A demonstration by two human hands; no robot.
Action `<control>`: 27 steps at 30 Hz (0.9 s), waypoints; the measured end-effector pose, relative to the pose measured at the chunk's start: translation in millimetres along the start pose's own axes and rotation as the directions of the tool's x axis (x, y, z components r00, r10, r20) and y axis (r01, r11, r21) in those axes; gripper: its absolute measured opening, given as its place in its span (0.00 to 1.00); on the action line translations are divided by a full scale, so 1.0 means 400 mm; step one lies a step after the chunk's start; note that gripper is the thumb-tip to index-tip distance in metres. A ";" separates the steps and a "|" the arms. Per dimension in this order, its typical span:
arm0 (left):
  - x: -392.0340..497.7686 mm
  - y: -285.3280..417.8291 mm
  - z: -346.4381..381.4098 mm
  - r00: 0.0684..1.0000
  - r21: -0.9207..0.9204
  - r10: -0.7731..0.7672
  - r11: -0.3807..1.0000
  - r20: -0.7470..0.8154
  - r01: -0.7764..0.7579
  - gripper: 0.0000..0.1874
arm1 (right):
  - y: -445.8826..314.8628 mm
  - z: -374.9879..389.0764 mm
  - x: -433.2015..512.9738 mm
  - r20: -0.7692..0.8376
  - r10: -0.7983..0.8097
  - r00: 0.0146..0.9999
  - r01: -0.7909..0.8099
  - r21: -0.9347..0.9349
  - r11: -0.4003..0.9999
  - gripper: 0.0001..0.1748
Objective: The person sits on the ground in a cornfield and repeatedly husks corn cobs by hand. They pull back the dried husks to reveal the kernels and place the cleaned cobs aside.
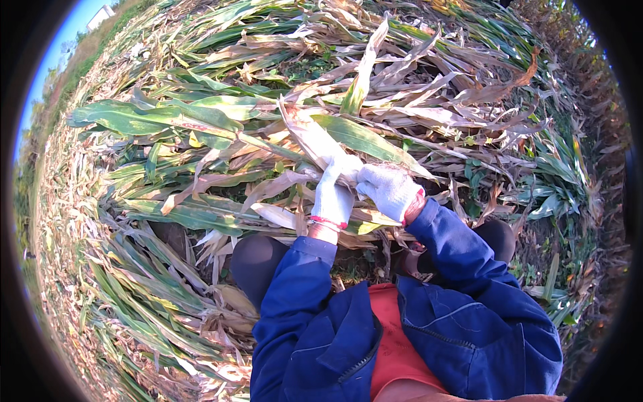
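Note:
My left hand (335,193), in a white knit glove with a red cuff, is closed around the lower part of an ear of corn in its pale husk (310,131). The ear points up and to the left, still among corn stalks and leaves. My right hand (389,188), gloved the same way, touches the left at the base of the ear. Its fingers are curled, and what they grip is hidden. A long green corn leaf (369,139) stretches to the right just above my hands. Another pale husked ear (275,215) lies below and left of my left hand.
Cut corn stalks with green and dry leaves (226,55) cover the ground ahead. More stalks (145,301) lie in a heap at the lower left. My knees (257,266) are bent on both sides of my arms. Standing dry plants (603,125) line the right edge.

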State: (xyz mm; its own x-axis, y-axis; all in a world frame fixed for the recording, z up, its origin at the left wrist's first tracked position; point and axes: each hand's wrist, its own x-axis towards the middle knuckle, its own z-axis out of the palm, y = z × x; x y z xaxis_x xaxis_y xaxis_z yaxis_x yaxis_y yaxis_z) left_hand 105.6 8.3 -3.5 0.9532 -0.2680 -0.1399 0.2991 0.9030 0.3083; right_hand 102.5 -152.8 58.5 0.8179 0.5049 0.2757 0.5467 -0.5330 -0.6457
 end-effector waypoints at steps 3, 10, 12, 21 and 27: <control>0.004 -0.003 -0.040 0.999 -0.009 -0.035 0.999 -0.020 0.035 0.22 | 0.005 -0.012 -0.050 0.107 0.063 0.992 -0.051 -0.112 0.992 0.05; -0.005 -0.085 -0.063 0.994 0.023 -0.046 0.999 -0.095 0.048 0.21 | 0.027 -0.027 -0.183 0.116 0.173 0.978 -0.147 -0.208 0.967 0.09; -0.014 -0.121 -0.059 0.988 -0.010 -0.072 0.997 -0.139 0.072 0.19 | 0.040 -0.031 -0.224 0.124 0.210 0.970 -0.177 -0.234 0.956 0.10; -0.012 -0.222 -0.065 0.964 -0.008 -0.230 0.973 -0.135 0.231 0.19 | 0.071 -0.060 -0.319 0.124 0.450 0.885 -0.422 -0.198 0.885 0.10; -0.025 -0.263 -0.051 0.948 0.233 -0.168 0.944 -0.270 0.234 0.15 | 0.041 -0.032 -0.317 0.066 0.337 0.939 -0.323 -0.169 0.931 0.09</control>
State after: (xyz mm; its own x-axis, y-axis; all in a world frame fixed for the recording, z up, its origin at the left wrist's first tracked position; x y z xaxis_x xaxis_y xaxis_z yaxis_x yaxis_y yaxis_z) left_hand 63.8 -77.4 -53.6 0.8414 -0.3155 -0.4387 0.5158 0.7112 0.4776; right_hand 10.2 -234.2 22.0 0.9408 0.3388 -0.0056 0.2753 -0.7740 -0.5702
